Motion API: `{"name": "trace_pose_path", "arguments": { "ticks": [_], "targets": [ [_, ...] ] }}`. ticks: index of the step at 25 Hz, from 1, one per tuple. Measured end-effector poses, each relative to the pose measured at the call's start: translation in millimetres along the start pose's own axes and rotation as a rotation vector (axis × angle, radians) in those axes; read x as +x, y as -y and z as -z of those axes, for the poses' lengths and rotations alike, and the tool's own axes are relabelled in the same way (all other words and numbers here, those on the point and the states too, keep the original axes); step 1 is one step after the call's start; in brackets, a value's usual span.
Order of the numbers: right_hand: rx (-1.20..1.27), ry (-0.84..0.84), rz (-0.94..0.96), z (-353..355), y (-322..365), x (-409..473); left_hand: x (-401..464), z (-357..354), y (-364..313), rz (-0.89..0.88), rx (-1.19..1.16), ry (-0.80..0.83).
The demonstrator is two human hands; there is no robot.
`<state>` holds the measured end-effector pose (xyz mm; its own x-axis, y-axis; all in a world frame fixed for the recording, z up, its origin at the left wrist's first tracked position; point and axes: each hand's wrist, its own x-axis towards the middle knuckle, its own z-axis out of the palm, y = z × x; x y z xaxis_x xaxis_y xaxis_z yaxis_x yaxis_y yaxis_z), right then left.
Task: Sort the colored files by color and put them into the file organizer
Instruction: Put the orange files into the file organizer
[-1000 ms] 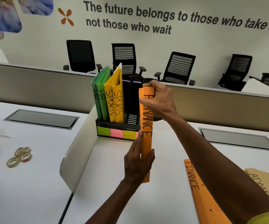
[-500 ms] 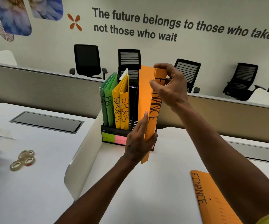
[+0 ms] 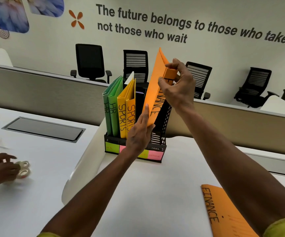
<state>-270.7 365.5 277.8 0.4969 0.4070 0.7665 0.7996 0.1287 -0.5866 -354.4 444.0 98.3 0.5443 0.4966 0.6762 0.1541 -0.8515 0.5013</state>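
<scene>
Tape rolls (image 3: 23,169), black office chairs (image 3: 90,62)

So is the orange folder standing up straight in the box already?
No, the orange folder is tilted over the file organizer, held by the right hand and left hand.

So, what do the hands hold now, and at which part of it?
The orange file. The right hand pinches its top end at the spine; the left hand supports its lower end with nearly straight fingers, above the organizer.
</scene>
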Motion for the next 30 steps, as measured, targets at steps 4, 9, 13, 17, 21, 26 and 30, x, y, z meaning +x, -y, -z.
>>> {"name": "trace_pose_path", "arguments": {
  "ticks": [4,9,13,17,21,26,30],
  "targets": [
    [-0.012,0.070,0.003,-17,-12,-10,15,-5,30,0.059,0.076,0.111],
    [0.008,0.198,0.006,-31,-22,-21,16,-13,54,0.181,0.130,0.146],
    [0.015,0.272,-0.043,-41,-32,-28,9,-15,66,0.253,0.066,0.170],
    [0.007,0.249,-0.053,-43,-39,-29,5,-19,71,0.263,-0.038,0.207],
    [-0.006,0.176,-0.094,-36,-49,-28,-1,-25,76,0.336,-0.013,0.269],
    [-0.080,0.230,-0.193,-22,-70,-19,-12,-38,74,0.419,0.030,0.320],
    [-0.108,0.218,-0.261,-16,-86,-7,-9,-43,71,0.443,0.025,0.345]
  ]
}}
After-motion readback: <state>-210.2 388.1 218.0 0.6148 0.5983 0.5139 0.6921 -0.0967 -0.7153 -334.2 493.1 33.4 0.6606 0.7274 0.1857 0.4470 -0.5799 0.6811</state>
